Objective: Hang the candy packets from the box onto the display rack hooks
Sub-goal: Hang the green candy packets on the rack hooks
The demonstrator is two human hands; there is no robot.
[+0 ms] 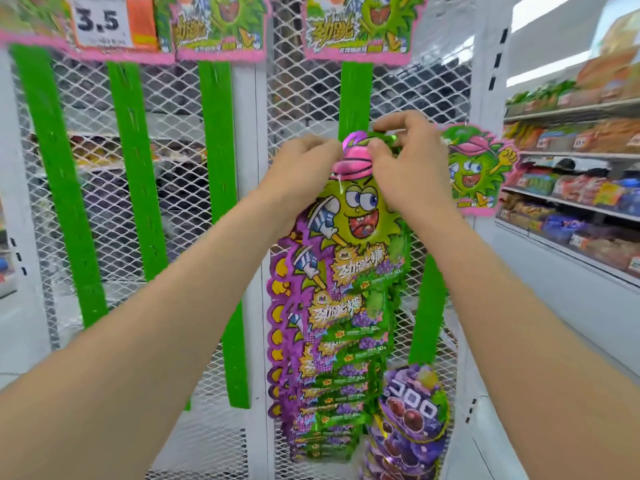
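Left hand [304, 161] and right hand [405, 157] pinch the glossy foil candy packet [360, 216] against white wire mesh [173, 140].

Candy packets [349, 237] before display rack [304, 88]; shelves [568, 202] right.

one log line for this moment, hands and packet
phase: hanging | left hand: pinches candy packet top | right hand: pinches same top | at: green strip on mesh rack

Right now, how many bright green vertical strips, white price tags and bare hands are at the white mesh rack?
Bright green vertical strips: 4
White price tags: 1
Bare hands, pinching the top green cartoon candy packet: 2
Total: 7
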